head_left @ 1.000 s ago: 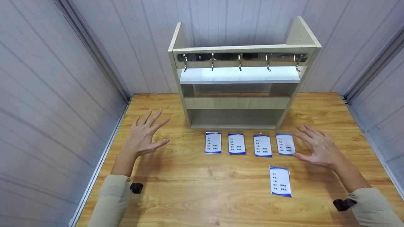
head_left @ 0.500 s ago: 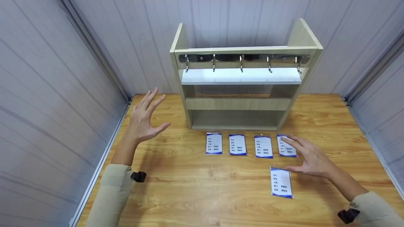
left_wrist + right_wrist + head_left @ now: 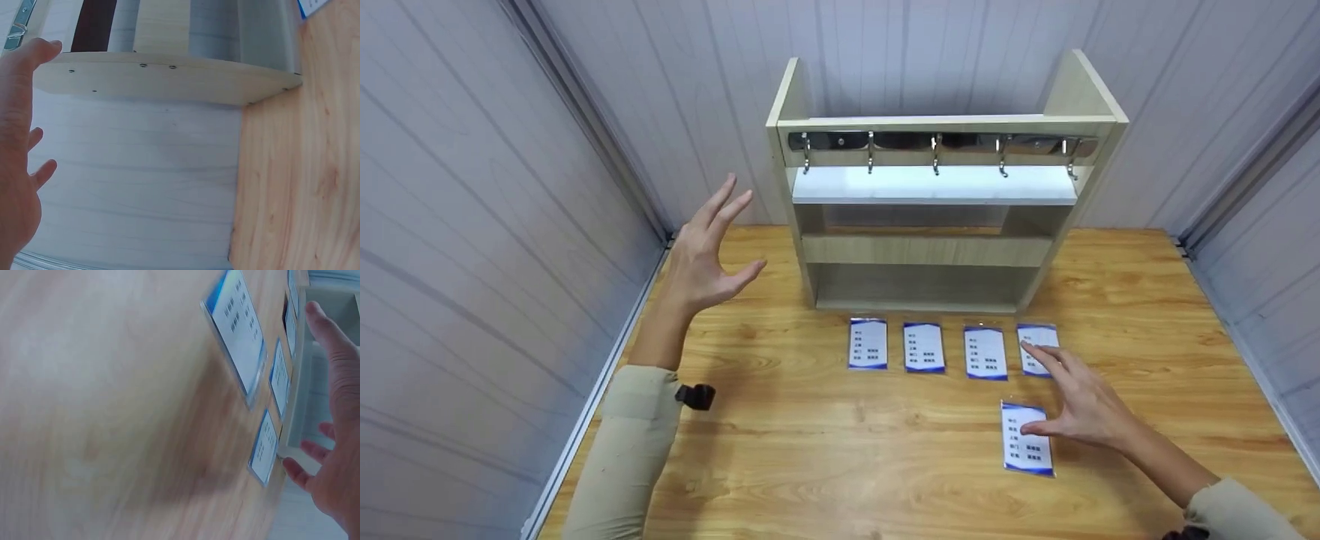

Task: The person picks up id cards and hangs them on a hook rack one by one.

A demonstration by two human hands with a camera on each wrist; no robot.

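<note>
- Since the earlier frames, the right hand (image 3: 1084, 409) has drawn back from the far-right card (image 3: 1037, 348) of the row and lowered toward the lone card (image 3: 1026, 439); the left hand (image 3: 706, 251) has risen from near the table to shelf height.
- Right hand: fingers are spread and fairly straight, palm down. The thumb tip lies over the upper right part of the lone card; whether it presses the card or hovers just above it cannot be told. Nothing is gripped. The index finger extends toward the far-right card of the row.
- Left hand: fingers are straight and slightly spread, thumb out, held in the air just left of the wooden shelf unit (image 3: 930, 247). It holds nothing and touches nothing. The left wrist view shows the same hand (image 3: 19, 163) open beside the shelf's side panel (image 3: 169, 76).
- Lone card: lies flat on the wooden table (image 3: 825, 450), in a clear sleeve with blue bands, nearer the person than the row and below its right end.
- Row: four like cards lie side by side just in front of the shelf base, slightly apart from one another.
- Shelf unit: stands upright at the back of the table, against the wall panels. A metal rail with five hooks (image 3: 936, 150) runs under its top board.
- Right wrist view: blurred; it shows the cards on the table and the open right hand (image 3: 337, 455).
</note>
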